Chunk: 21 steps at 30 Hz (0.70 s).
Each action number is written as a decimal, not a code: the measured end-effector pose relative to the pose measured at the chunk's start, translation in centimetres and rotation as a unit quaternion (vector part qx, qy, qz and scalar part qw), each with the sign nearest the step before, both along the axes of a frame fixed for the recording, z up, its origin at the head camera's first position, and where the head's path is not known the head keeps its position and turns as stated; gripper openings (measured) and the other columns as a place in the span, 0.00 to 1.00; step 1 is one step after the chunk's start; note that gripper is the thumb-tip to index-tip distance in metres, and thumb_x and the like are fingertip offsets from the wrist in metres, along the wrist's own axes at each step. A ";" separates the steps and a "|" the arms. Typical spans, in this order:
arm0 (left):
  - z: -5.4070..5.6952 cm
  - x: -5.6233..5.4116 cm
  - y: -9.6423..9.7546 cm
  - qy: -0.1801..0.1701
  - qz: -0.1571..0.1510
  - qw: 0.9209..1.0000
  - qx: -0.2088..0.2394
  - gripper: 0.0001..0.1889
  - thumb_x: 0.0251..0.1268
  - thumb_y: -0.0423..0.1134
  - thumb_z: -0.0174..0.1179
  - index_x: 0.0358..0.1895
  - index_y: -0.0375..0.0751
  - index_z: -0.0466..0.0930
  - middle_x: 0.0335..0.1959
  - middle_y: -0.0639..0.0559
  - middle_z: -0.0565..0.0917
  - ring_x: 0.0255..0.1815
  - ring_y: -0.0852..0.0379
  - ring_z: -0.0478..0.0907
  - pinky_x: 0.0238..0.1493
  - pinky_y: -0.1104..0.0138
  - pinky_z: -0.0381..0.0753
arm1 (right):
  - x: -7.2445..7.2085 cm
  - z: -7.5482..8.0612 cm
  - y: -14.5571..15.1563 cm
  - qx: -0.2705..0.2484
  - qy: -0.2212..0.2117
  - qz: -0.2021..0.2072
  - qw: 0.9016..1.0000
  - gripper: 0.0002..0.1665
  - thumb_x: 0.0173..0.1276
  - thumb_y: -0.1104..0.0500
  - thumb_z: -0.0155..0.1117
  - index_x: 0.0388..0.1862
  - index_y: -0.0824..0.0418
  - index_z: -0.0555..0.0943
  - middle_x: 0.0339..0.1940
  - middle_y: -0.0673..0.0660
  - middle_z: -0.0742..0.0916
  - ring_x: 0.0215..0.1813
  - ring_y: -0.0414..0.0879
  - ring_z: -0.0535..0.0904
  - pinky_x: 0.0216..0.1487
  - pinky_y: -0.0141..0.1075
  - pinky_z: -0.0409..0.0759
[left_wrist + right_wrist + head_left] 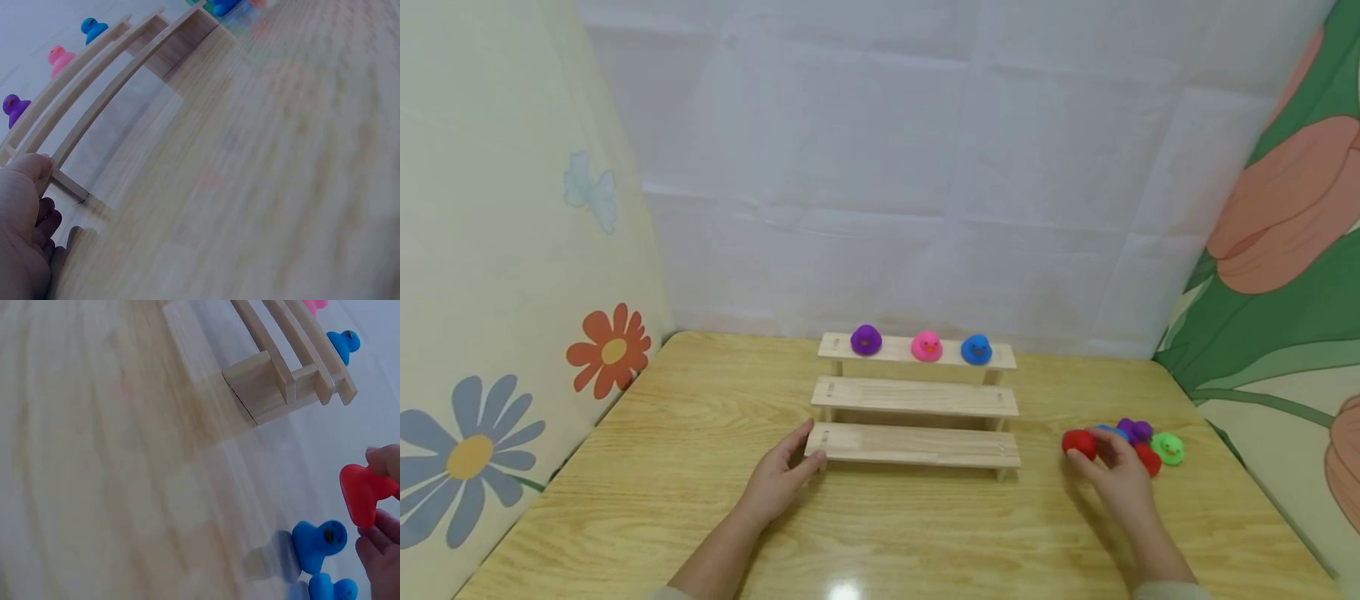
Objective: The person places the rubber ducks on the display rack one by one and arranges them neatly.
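A three-tier wooden shelf [917, 443] stands mid-table. On its top tier sit a purple rubber duck [866, 340], a pink rubber duck [927, 347] and a blue rubber duck [977, 350]. My left hand [775, 477] grips the left end of the lowest tier, its thumb against the wood in the left wrist view. To the right of the shelf, my right hand [1122, 477] pinches a red rubber duck [359, 494] between thumb and fingers. In the right wrist view this duck is held above the table, near two blue ducks [310, 547].
Beside and behind my right hand lie more ducks: a purple one [1138, 431], a second red one [1147, 459] and a green one [1168, 449]. A white cloth [887, 167] hangs behind the wood-grain table [647, 467]; flowered cloths flank both sides.
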<state>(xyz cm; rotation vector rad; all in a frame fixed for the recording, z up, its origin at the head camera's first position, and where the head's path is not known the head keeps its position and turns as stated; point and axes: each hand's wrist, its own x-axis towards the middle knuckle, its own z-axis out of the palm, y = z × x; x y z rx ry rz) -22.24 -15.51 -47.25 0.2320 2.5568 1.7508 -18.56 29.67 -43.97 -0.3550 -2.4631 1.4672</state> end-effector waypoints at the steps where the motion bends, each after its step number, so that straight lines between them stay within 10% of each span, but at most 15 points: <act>1: 0.0 0.0 0.0 0.000 0.000 1.000 0.000 0.36 0.71 0.46 0.58 0.76 0.35 0.55 0.75 0.37 0.63 0.77 0.42 0.58 0.75 0.49 0.56 | -0.2 0.1 -0.2 0.005 -0.004 0.002 1.000 0.30 0.67 0.56 0.68 0.64 0.66 0.72 0.64 0.62 0.77 0.42 0.09 0.64 0.50 0.09 0.65; 21: 0.3 0.2 0.1 -0.008 -0.002 1.000 0.012 0.36 0.72 0.45 0.58 0.76 0.36 0.54 0.74 0.38 0.65 0.75 0.42 0.61 0.74 0.49 0.61 | -3.3 2.3 -4.8 -0.008 0.056 0.097 0.994 0.27 0.68 0.62 0.66 0.63 0.69 0.73 0.62 0.68 0.80 0.64 0.52 0.76 0.50 0.14 0.72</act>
